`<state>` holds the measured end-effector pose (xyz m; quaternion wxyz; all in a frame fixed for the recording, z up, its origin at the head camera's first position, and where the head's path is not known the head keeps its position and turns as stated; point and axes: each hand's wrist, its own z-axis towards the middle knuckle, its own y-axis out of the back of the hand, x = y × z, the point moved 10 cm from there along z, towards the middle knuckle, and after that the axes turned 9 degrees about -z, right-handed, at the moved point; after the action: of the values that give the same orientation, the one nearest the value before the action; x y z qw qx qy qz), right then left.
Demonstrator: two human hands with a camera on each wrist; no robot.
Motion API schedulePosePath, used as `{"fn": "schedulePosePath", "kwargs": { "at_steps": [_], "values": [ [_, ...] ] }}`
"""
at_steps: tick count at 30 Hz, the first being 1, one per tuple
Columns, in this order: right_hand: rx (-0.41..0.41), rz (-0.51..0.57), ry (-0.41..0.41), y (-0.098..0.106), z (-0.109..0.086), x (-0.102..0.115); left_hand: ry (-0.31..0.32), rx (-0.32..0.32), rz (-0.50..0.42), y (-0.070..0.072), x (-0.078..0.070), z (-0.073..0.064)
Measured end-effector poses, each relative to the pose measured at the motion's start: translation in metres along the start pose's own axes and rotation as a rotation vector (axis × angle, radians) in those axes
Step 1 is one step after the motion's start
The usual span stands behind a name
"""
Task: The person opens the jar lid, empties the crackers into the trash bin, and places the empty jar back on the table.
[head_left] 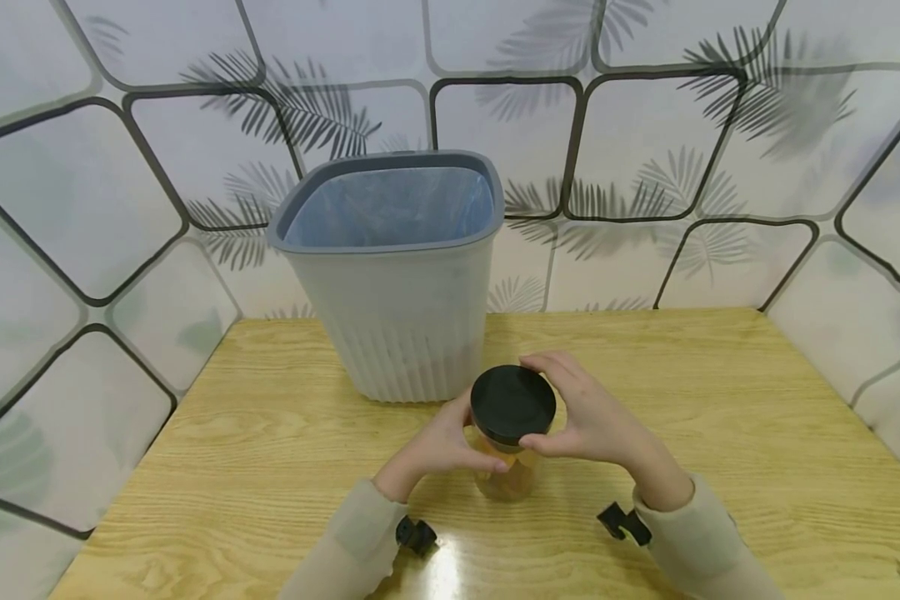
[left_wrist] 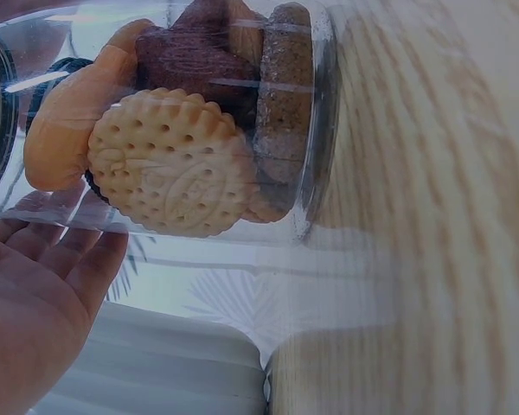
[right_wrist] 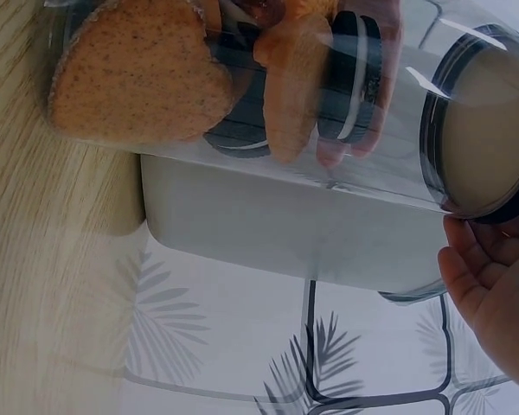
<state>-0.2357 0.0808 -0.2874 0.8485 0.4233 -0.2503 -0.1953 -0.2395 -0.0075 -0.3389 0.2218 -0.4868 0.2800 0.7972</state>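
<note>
A clear jar [head_left: 508, 485] with a black lid [head_left: 513, 402] stands upright on the wooden table. My left hand [head_left: 444, 440] grips the side of the jar just below the lid. On the lid's rim, the fingers and thumb of my right hand [head_left: 587, 414] hold from the right. Through the jar wall in the left wrist view show a round scalloped biscuit [left_wrist: 169, 164], an orange-brown piece [left_wrist: 73, 121] and dark brown pieces. The right wrist view shows a speckled brown biscuit [right_wrist: 138, 82] and a black sandwich cookie [right_wrist: 353, 78]. The lid sits on the jar's mouth.
Right behind the jar, slightly left, stands a tall light-grey bin [head_left: 412, 312] with a darker rim and bluish inside. The wooden table [head_left: 720, 400] reaches back to a fabric backdrop [head_left: 645, 150] with leaf prints and dark lines, which also rises at both sides.
</note>
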Motion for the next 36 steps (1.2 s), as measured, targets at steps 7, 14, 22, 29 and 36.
{"fn": "schedulePosePath", "kwargs": {
  "at_steps": [7,14,22,29,36],
  "values": [
    [0.004,0.011,0.013,0.0,0.0,0.001,0.004,0.009,-0.006,0.0,-0.001,0.0],
    [-0.007,0.021,0.045,0.0,-0.001,0.002,-0.016,0.021,0.006,-0.002,-0.005,0.0],
    [0.003,0.032,0.085,0.0,-0.001,0.003,-0.044,0.035,-0.001,-0.002,-0.002,0.0],
    [0.03,0.057,0.124,-0.001,0.0,0.006,-0.049,0.037,-0.007,-0.002,0.006,0.0],
    [0.047,0.071,0.147,-0.003,-0.002,0.007,-0.036,0.037,-0.016,-0.003,-0.004,0.0]
  ]
}}
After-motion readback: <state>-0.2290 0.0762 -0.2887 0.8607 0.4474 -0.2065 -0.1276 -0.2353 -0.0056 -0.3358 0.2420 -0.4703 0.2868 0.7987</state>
